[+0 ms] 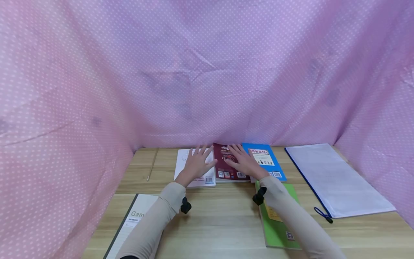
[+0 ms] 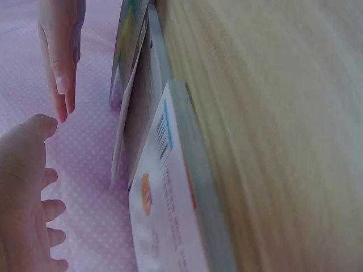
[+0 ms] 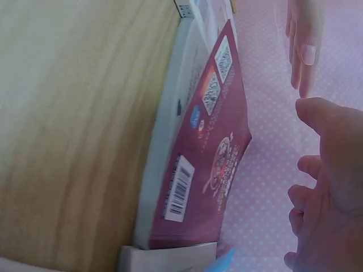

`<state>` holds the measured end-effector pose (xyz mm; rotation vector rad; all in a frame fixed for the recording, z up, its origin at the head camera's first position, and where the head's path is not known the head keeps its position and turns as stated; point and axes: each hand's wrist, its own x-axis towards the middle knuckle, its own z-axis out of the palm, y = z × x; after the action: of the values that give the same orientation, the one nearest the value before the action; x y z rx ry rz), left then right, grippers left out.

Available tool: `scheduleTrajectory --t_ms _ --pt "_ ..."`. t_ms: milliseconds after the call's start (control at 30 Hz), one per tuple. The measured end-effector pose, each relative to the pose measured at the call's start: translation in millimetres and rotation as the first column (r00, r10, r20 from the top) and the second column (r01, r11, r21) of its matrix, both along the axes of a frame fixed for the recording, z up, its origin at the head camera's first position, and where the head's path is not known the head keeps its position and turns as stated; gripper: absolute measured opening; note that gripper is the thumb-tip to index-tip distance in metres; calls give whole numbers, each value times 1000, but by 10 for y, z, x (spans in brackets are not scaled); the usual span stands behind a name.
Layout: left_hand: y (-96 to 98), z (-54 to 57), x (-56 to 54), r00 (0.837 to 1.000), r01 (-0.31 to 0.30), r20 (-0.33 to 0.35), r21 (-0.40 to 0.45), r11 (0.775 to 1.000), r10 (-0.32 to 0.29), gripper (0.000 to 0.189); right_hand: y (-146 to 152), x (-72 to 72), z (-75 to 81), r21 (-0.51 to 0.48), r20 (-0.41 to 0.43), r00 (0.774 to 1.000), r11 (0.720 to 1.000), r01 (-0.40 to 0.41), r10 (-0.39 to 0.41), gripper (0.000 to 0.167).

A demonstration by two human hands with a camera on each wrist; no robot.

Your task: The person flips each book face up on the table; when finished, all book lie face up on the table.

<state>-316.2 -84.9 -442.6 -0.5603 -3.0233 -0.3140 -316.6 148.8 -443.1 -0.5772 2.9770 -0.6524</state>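
Both hands reach over a row of books at the back of the table, palms down with fingers spread. My left hand (image 1: pixel 197 166) is over a white book (image 1: pixel 202 182); in the left wrist view that hand (image 2: pixel 22 192) is apart from the book's cover (image 2: pixel 164 209). My right hand (image 1: pixel 245 164) is above a maroon book (image 1: pixel 221 155), beside a blue book (image 1: pixel 275 155) with a white label. The maroon cover (image 3: pixel 210 164) lifts slightly from its pages in the right wrist view, and the right hand (image 3: pixel 334 187) holds nothing.
A green book (image 1: pixel 275 235) lies under the right forearm, partly hidden. The left sleeve covers part of a notebook (image 1: pixel 134 219). On the right is a white pouch (image 1: pixel 336 180) with a blue edge and pull loop. A thin stick (image 1: pixel 152 164) lies back left. Pink dotted cloth (image 1: pixel 207 90) encloses the table.
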Motion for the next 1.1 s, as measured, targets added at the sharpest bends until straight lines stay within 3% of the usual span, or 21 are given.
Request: scheduleTrajectory --t_ms 233,333,467,700,933,1100 --pt "-180 167 8 999 43 -17 42 998 -42 73 -50 -52 171 -20 2 998 998 -56 57 75" --pt "-296 222 10 999 55 -6 112 992 -54 74 -84 -82 248 -39 11 996 996 -83 84 77" --pt "-474 244 29 996 49 64 237 970 -66 77 -147 -107 339 -84 28 994 991 -103 106 77" --pt "-845 196 112 975 -24 212 381 924 -62 87 -272 -184 383 -219 105 979 964 -148 174 72" --pt "-1212 84 159 950 -97 310 425 900 -44 94 -387 -249 374 -211 157 972 968 -138 173 74" --pt "-1385 32 210 924 -126 373 510 851 -87 100 -441 -274 334 -234 249 957 968 -91 150 77"
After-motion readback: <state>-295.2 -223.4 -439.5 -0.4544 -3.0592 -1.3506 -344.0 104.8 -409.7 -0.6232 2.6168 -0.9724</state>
